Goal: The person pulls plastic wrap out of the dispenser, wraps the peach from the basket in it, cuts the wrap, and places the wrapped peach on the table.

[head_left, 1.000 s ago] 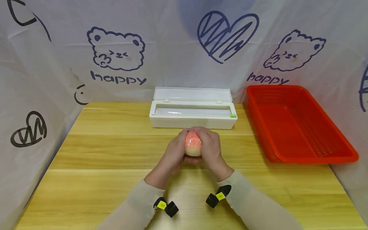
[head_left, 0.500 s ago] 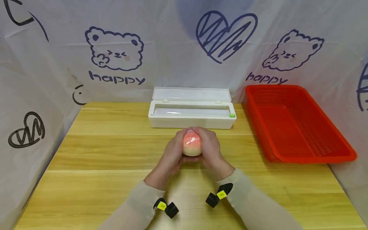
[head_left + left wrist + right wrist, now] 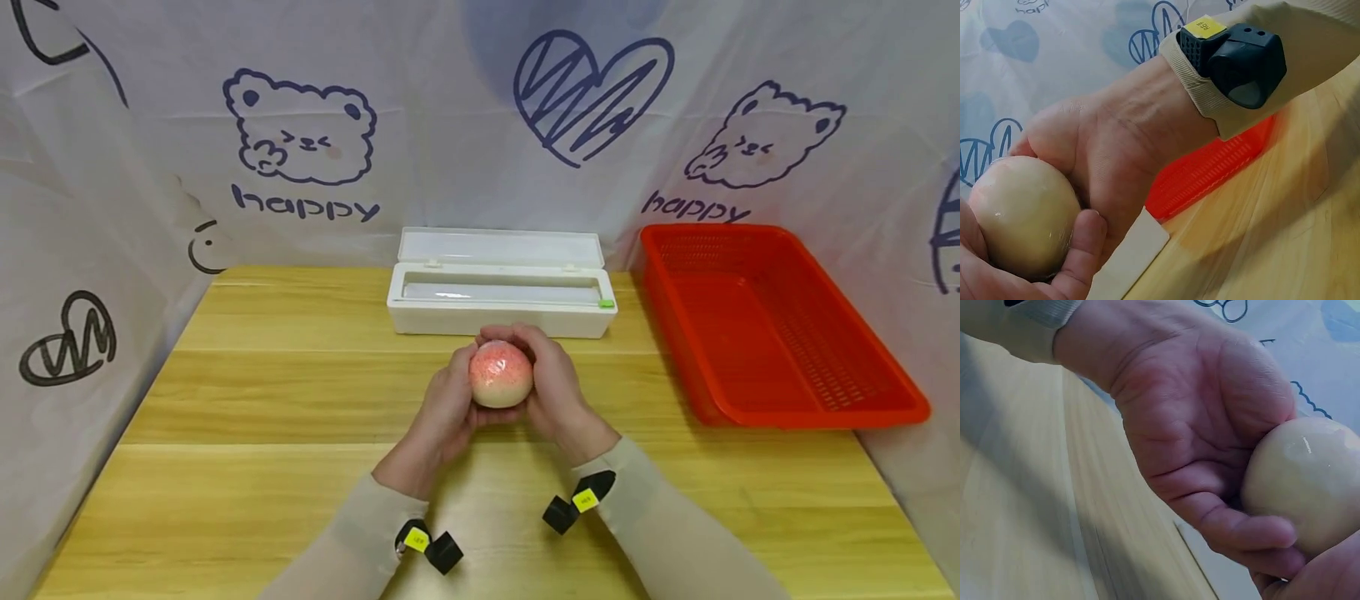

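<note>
A round peach (image 3: 501, 375), speckled pink above and cream below, is held up between both hands over the table. Clear film with shiny creases covers its skin. My left hand (image 3: 444, 404) cups it from the left, fingers bent underneath. From the right, my right hand (image 3: 558, 392) curls round it, with fingers along its far side. Both wrist views show the cream underside of the peach (image 3: 1029, 215) and curled fingers against it. Just behind the hands stands a white cling film dispenser (image 3: 502, 321), its lid raised and a roll (image 3: 502, 292) inside.
An orange-red plastic basket (image 3: 723, 400) stands at the right of the wooden table (image 3: 262, 400). A green slider (image 3: 606, 304) sits at the dispenser's right end. White cloth (image 3: 450, 125) with drawn bears and hearts hangs behind and at the sides.
The hands have parted slightly round the peach, so more of it shows. Its pink top has turned a little toward the camera. Dispenser and basket stay put.
</note>
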Available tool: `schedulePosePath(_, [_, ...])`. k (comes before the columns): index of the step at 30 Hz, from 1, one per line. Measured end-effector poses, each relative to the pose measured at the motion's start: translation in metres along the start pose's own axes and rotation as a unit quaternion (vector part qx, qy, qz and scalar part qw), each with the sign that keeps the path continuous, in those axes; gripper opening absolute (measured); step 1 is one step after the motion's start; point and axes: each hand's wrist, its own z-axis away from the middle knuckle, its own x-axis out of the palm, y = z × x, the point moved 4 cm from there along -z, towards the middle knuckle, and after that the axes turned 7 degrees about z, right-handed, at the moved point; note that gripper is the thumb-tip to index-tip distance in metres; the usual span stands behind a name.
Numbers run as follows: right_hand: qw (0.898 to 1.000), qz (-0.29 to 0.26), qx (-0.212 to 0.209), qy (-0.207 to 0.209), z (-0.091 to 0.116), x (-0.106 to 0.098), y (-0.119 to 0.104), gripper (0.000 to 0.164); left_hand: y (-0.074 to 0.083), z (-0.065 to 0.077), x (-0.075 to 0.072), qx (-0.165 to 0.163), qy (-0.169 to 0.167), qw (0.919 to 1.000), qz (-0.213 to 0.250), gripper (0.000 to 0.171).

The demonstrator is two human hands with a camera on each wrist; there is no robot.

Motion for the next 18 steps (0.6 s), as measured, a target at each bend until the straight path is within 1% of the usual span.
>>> schedulePosePath(2, [1.0, 0.01, -0.009, 0.004, 0.0011, 0.0009, 0.0001, 0.037, 0.0006, 0.0006, -0.0003, 0.0, 0.002, 1.0, 0.003, 0.044])
schedulePosePath(5, [0.999, 0.027, -0.025, 0.031, 0.0028, 0.0019, -0.0001, 0.033, 0.0022, 0.0017, 0.0, 0.006, 0.007, 1.0, 0.002, 0.044])
schedulePosePath(7, [0.998, 0.019, -0.034, 0.048, 0.0039, 0.0023, -0.0008, 0.031, 0.0033, 0.0022, 0.0004, 0.011, 0.008, 0.9999, 0.002, 0.043])
schedulePosePath(9, [0.998, 0.007, -0.04, 0.053, 0.0041, 0.0023, -0.0011, 0.032, 0.0043, 0.0025, 0.0008, 0.015, 0.008, 0.9999, 0.001, 0.042])
schedulePosePath(11, [0.998, -0.01, -0.038, 0.042, 0.0039, 0.0024, -0.0009, 0.031, 0.0045, 0.0024, 0.0007, 0.015, 0.007, 0.9999, 0.001, 0.041])
schedulePosePath(15, [0.999, -0.021, -0.025, 0.01, 0.0025, 0.0001, 0.0004, 0.033, 0.0032, 0.0017, -0.0001, 0.01, -0.001, 0.9999, 0.0, 0.043])
schedulePosePath(17, [0.999, -0.003, -0.037, -0.004, 0.003, -0.0007, -0.0012, 0.034, 0.0023, 0.0015, -0.0005, 0.006, -0.007, 1.0, 0.001, 0.045])
schedulePosePath(18, [0.999, 0.015, -0.049, -0.008, 0.0036, -0.0008, -0.0027, 0.036, 0.0019, 0.0015, -0.0009, 0.004, -0.006, 1.0, 0.004, 0.045])
